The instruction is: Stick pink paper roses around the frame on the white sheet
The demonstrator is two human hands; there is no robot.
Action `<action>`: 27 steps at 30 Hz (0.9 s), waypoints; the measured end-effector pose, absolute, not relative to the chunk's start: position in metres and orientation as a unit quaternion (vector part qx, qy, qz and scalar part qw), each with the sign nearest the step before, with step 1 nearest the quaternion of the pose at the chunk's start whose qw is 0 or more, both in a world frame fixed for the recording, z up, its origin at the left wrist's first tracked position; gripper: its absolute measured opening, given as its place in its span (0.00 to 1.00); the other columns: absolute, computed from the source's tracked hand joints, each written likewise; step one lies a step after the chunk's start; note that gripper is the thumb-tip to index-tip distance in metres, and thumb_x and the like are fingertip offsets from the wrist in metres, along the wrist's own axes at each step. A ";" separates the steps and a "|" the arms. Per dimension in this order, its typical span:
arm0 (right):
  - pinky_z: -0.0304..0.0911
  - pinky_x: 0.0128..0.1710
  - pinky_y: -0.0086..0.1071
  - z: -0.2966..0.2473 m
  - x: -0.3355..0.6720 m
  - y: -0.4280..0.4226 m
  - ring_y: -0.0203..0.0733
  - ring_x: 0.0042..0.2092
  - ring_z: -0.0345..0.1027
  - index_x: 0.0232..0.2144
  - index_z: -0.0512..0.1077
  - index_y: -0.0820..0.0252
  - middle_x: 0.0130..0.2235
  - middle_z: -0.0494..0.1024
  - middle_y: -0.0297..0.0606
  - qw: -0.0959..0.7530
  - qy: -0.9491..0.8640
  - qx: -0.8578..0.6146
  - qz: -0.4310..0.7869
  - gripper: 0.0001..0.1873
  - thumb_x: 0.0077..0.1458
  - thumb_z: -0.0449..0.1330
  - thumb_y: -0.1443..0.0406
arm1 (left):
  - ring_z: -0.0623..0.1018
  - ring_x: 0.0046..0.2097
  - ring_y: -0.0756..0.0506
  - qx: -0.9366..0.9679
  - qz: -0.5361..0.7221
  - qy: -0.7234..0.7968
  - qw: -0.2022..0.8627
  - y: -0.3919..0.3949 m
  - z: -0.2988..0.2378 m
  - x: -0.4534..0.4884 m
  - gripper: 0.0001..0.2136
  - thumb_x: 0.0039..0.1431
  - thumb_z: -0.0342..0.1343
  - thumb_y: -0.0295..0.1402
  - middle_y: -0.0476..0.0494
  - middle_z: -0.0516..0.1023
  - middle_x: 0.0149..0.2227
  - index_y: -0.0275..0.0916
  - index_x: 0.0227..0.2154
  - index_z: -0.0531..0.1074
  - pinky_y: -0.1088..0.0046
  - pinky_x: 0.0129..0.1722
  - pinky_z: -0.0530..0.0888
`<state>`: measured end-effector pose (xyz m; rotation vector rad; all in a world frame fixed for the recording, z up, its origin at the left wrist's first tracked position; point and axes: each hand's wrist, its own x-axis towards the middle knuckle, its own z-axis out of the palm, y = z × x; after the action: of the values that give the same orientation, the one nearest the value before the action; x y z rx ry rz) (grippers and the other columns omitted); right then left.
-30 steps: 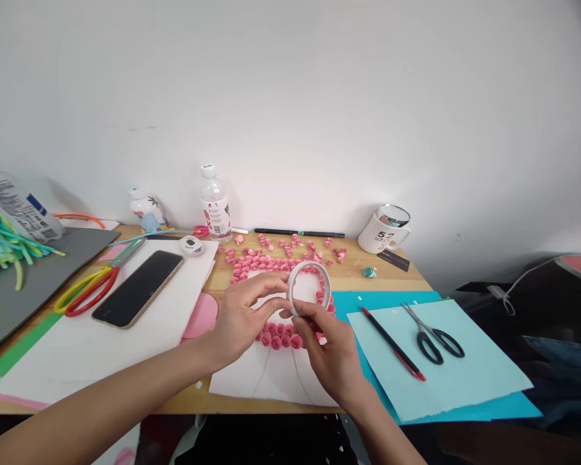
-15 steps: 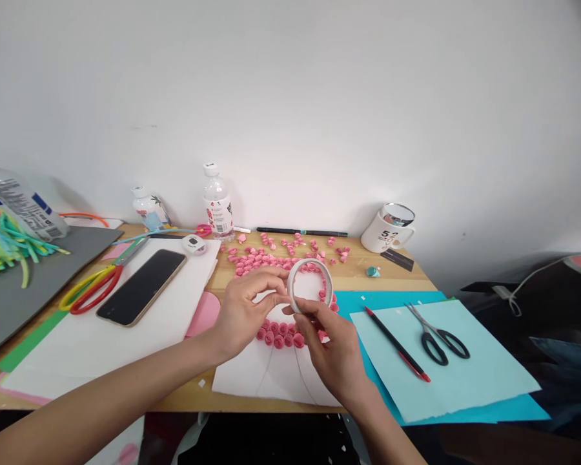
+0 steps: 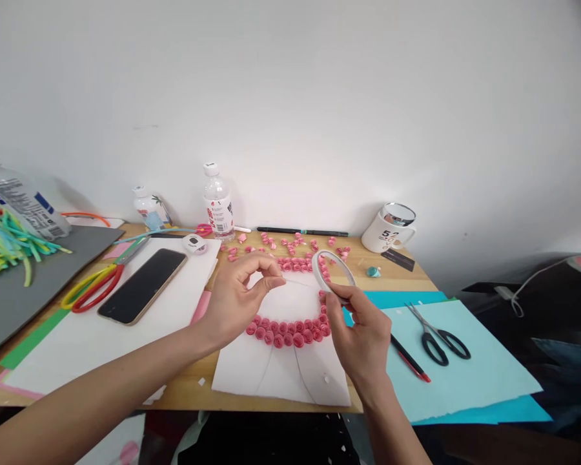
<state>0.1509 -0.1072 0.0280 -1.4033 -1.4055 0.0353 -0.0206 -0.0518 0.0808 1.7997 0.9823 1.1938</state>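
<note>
My right hand (image 3: 363,332) grips a roll of white tape (image 3: 318,271) by its lower edge, the ring tilted above the sheet. My left hand (image 3: 239,300) is raised to its left, thumb and forefinger pinched together; whatever is between the fingertips is too small to make out. Below both hands lies a white paper sheet (image 3: 271,378) with pencil lines. Rolled pink paper flowers (image 3: 288,337) form a curved band across its middle and run up the right side. More loose pink paper flowers (image 3: 293,245) are scattered behind the sheet, partly hidden by my left hand.
Black-handled scissors (image 3: 436,345) and a black-red pen (image 3: 409,358) lie on light blue paper at right. A mug (image 3: 387,229) and a water bottle (image 3: 219,206) stand by the wall. At left are a phone (image 3: 142,286) and red-yellow scissors (image 3: 94,287).
My right hand has moved right with the tape roll, away from my left hand. The left fingers have come off the roll and moved slightly left and up.
</note>
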 end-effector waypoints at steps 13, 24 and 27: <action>0.68 0.31 0.33 0.027 0.156 -0.102 0.39 0.31 0.72 0.36 0.73 0.58 0.31 0.78 0.37 0.585 -0.585 -0.561 0.012 0.07 0.56 0.56 0.66 | 0.70 0.32 0.50 0.712 0.458 0.384 0.369 -0.043 0.097 -0.035 0.07 0.53 0.57 0.31 0.49 0.71 0.26 0.37 0.22 0.68 0.73 0.34 0.67; 0.70 0.33 0.35 0.024 0.161 -0.105 0.42 0.32 0.74 0.31 0.75 0.63 0.30 0.79 0.39 0.706 -0.394 -0.588 0.014 0.10 0.54 0.59 0.61 | 0.69 0.28 0.52 0.666 0.509 0.391 0.381 -0.054 0.085 -0.029 0.07 0.54 0.55 0.30 0.51 0.69 0.24 0.37 0.21 0.68 0.76 0.30 0.67; 0.70 0.37 0.40 0.015 0.199 -0.102 0.46 0.36 0.74 0.38 0.75 0.65 0.35 0.79 0.43 0.714 -0.330 -0.616 -0.034 0.16 0.55 0.57 0.58 | 0.70 0.29 0.52 0.654 0.521 0.422 0.351 -0.044 0.089 -0.040 0.06 0.52 0.57 0.32 0.51 0.71 0.25 0.37 0.22 0.69 0.76 0.33 0.68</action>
<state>0.1992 -0.1024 0.0152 -1.3650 -0.7316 -0.0747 -0.0404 -0.0444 0.0892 1.6923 1.0927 1.3500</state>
